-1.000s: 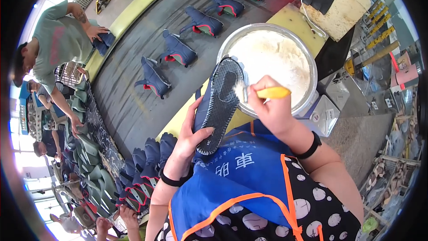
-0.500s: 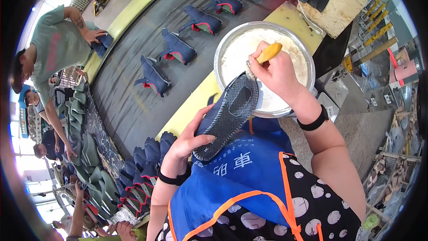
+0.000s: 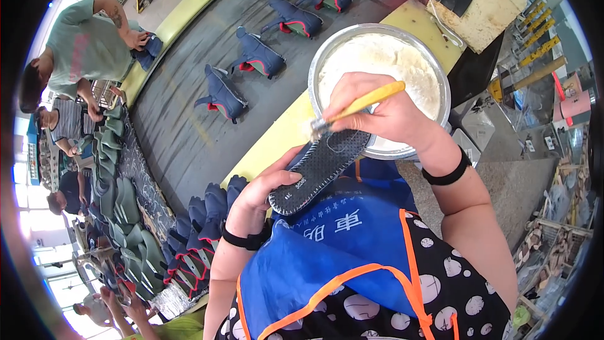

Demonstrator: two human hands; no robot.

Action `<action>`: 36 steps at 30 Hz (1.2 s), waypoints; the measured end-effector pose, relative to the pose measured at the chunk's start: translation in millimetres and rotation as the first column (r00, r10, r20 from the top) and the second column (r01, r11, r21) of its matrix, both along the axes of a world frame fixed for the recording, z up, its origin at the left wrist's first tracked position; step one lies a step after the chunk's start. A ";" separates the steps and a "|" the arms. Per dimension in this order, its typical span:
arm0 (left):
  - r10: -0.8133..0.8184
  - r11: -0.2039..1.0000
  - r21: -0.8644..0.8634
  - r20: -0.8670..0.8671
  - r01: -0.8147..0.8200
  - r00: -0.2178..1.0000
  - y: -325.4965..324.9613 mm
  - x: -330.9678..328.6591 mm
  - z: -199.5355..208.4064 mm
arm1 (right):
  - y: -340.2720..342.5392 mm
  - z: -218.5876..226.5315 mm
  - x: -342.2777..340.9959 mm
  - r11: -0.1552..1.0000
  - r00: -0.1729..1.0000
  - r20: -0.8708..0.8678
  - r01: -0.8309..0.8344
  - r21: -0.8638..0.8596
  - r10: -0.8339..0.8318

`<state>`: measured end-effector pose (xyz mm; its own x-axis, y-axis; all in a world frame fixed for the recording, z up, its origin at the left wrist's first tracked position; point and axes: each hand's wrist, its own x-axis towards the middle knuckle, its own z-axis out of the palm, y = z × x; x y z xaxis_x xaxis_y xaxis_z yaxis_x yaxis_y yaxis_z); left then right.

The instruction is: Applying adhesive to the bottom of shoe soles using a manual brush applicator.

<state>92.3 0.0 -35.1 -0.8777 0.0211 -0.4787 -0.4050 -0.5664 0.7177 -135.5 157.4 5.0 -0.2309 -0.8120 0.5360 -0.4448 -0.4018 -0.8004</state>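
Observation:
My left hand (image 3: 261, 190) is closed around a dark shoe upper (image 3: 308, 179), its thumb pressed on the black, stitched underside that faces up. Pinched in my right hand (image 3: 393, 116) is a brush (image 3: 372, 96) with a yellow handle and a metal ferrule. Its bristles are by the shoe's far left edge; whether they touch it I cannot tell. Beneath my right hand, a metal basin (image 3: 445, 97) holds a white, creamy paste (image 3: 409, 56). The shoe's far end overlaps the basin's near rim.
Navy shoe uppers with red trim, one of them nearest (image 3: 223, 96), lie in a row on a dark conveyor belt (image 3: 176, 113). More navy uppers (image 3: 204, 220) stand packed at the lower left, beside green shoe parts (image 3: 129, 208). Co-workers stand across the belt, one in a green shirt (image 3: 88, 41).
My right hand has turned, bringing the brush from the shoe's far tip to its left edge. The shoe has tilted in my left hand. A co-worker in stripes shows more fully.

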 end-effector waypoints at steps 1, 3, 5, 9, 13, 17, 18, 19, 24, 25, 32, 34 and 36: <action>-0.034 0.999 0.015 -0.016 0.034 0.999 -2.3 -0.2 -2.5 | 0.2 0.9 -2.5 0.990 0.990 0.025 -0.137 0.037 0.136; -0.047 0.999 -0.009 -0.039 0.047 0.998 -4.5 1.1 -6.8 | 0.6 0.7 -8.1 0.983 0.987 0.020 -0.162 0.087 0.161; -0.063 0.998 -0.036 -0.063 0.061 0.996 -5.2 2.0 -10.3 | 0.2 -1.1 -16.3 0.968 0.979 0.027 -0.203 0.150 0.202; -0.050 0.991 -0.132 -0.135 0.032 0.990 -4.4 4.1 -12.2 | 9.1 -6.1 -34.0 0.966 0.991 0.035 -0.133 0.224 0.128; 0.065 0.988 -0.139 -0.061 -0.073 0.996 -13.9 16.7 -5.8 | 16.6 -13.8 -44.7 0.966 0.998 0.028 0.045 0.254 -0.054; 0.259 0.963 0.114 -0.134 -0.245 0.956 -42.9 39.9 -4.6 | 24.3 -20.9 -52.0 0.895 0.851 0.301 0.361 0.262 -0.431; 0.374 0.914 0.179 -0.029 -0.363 0.927 -53.6 46.5 -8.1 | 31.6 -21.8 -52.0 0.865 0.785 0.365 0.434 0.252 -0.500; 0.475 0.848 0.211 0.104 -0.486 0.874 -64.3 53.2 -12.0 | 34.2 -23.5 -56.0 0.774 0.713 0.303 0.563 0.291 -0.632; 0.710 0.611 0.138 0.340 -0.780 0.617 -152.6 68.2 -53.0 | 47.7 -45.6 -66.6 0.690 0.519 0.473 0.642 0.334 -0.712; 0.726 0.595 0.012 0.423 -0.804 0.543 -175.4 67.6 -64.0 | 50.2 -50.0 -66.7 0.667 0.477 0.489 0.654 0.357 -0.730; 0.989 0.144 -0.547 0.042 -0.825 0.145 -300.5 48.9 -168.0 | 65.2 -58.4 -60.6 0.691 0.513 0.486 0.646 0.325 -0.708; 0.960 0.191 -0.850 0.057 -0.491 0.276 -317.3 52.3 -192.6 | 68.9 -53.8 -58.6 0.678 0.507 0.474 0.659 0.325 -0.720; 0.917 0.261 -0.965 0.240 -0.024 0.319 -325.8 51.2 -209.2 | 71.7 -48.2 -57.3 0.667 0.509 0.452 0.670 0.327 -0.733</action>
